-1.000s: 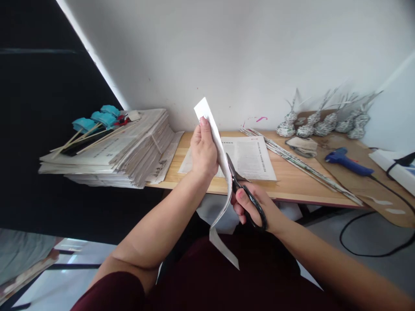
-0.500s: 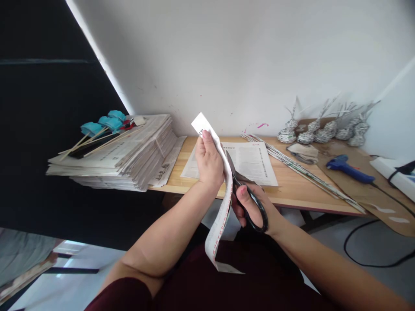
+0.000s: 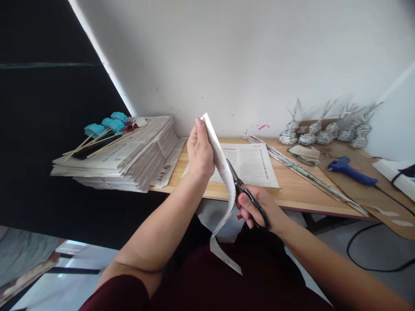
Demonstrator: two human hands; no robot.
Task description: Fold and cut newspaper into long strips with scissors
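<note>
My left hand (image 3: 200,149) is closed around the upper part of a long newspaper strip (image 3: 229,177), thumb along its top end. The strip hangs past the hand, curves, and ends in a bent tail over my lap. In my right hand (image 3: 259,207) is a pair of black-handled scissors (image 3: 239,185), fingers through the loops. Their blades point up and lie along the strip's right edge; whether they are fully closed I cannot tell. Behind the hands a printed newspaper sheet (image 3: 253,164) lies flat on the wooden table (image 3: 292,194).
At left rises a stack of newspapers (image 3: 129,160) topped with blue pieces (image 3: 112,124) and thin sticks. To the right lie rolled paper rods (image 3: 301,170), a cloth (image 3: 304,153), a blue glue gun (image 3: 352,170) on cardboard (image 3: 340,190), and several woven paper gourds (image 3: 288,134).
My left hand has shifted slightly left and up with the strip, whose face has turned more edge-on. The scissors have dropped a little lower along it.
</note>
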